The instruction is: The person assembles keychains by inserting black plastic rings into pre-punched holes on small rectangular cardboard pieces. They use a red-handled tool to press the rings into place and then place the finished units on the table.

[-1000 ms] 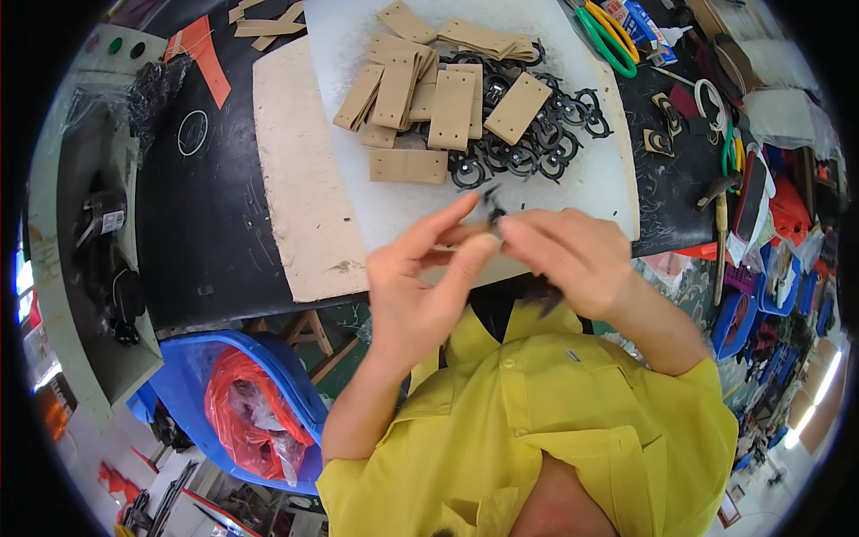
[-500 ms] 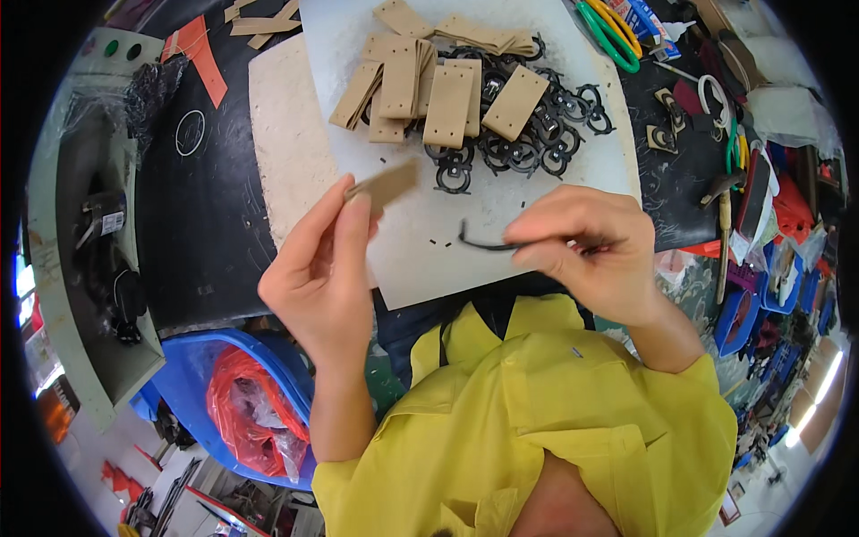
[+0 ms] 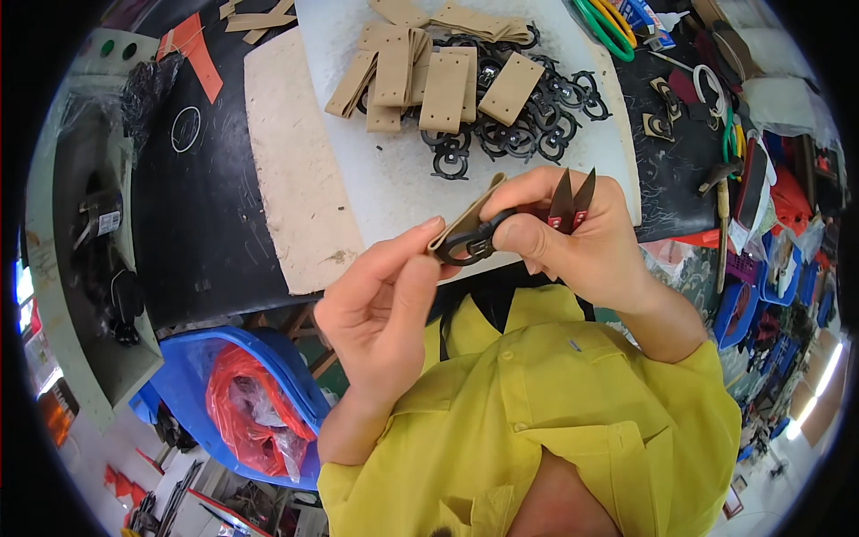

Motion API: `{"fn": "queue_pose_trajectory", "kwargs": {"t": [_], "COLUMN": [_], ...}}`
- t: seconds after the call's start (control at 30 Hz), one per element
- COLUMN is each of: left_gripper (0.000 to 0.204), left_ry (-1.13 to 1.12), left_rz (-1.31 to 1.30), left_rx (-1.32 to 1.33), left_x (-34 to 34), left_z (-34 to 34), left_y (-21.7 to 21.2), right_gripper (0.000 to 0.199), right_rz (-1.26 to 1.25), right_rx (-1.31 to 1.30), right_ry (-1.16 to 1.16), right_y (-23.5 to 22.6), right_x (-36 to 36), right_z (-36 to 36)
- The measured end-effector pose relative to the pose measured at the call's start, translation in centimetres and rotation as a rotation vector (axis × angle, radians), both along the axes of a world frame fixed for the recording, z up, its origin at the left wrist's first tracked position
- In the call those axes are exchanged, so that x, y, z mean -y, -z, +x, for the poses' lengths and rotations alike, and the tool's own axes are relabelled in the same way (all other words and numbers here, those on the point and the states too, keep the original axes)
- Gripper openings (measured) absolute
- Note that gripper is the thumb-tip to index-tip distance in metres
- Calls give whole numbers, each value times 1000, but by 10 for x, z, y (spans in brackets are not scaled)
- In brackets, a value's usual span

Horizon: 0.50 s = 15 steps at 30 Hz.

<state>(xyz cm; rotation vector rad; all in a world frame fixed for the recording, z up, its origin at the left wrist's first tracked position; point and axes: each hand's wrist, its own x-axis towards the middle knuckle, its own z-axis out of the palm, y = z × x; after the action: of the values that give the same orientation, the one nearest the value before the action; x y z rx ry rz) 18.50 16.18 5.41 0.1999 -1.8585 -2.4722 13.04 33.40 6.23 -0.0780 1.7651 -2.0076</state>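
Observation:
My left hand (image 3: 376, 313) pinches the near end of a folded tan strap (image 3: 469, 211) between thumb and fingers. A black swivel ring buckle (image 3: 465, 250) is at the strap, its ring by my left fingertips; whether it is threaded into the fold I cannot tell. My right hand (image 3: 586, 246) is closed on the buckle's other end with thumb and forefinger. Small thread snips (image 3: 570, 204) are tucked in that same hand, their dark blades pointing away from me. Beyond both hands lie a heap of black ring buckles (image 3: 450, 157) and several tan straps with holes (image 3: 444, 89).
The heap rests on a white board (image 3: 394, 183), beside a pale worn sheet (image 3: 291, 143). A blue bin (image 3: 192, 358) with a red bag (image 3: 255, 403) stands low left. Right of the board are a hammer (image 3: 720, 174), green tubing (image 3: 601, 27) and finished-looking strap-and-buckle pieces (image 3: 660, 125).
My hands have come together: the left moved right and nearer me with the strap, the right brought the black buckle against it. The snips' blades now show. The board has shifted slightly in view.

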Motion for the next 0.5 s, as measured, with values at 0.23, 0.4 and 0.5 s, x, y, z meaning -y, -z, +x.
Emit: {"fn": "queue_pose_trajectory", "kwargs": {"t": [0.23, 0.4, 0.5], "left_gripper": [26, 18, 18], "left_ry": [84, 104, 96], "left_rz": [9, 10, 1], "left_rx": [-90, 187, 195], "left_x": [-4, -7, -10], "left_z": [-2, -6, -5], "left_y": [20, 4, 6], "right_gripper": [18, 18, 21], "right_rz": [142, 389, 403], "right_rx": [-478, -518, -683], "right_ry": [-24, -68, -7], "right_y": [5, -3, 13], "right_x": [-9, -12, -15], "right_z": [6, 14, 15]}}
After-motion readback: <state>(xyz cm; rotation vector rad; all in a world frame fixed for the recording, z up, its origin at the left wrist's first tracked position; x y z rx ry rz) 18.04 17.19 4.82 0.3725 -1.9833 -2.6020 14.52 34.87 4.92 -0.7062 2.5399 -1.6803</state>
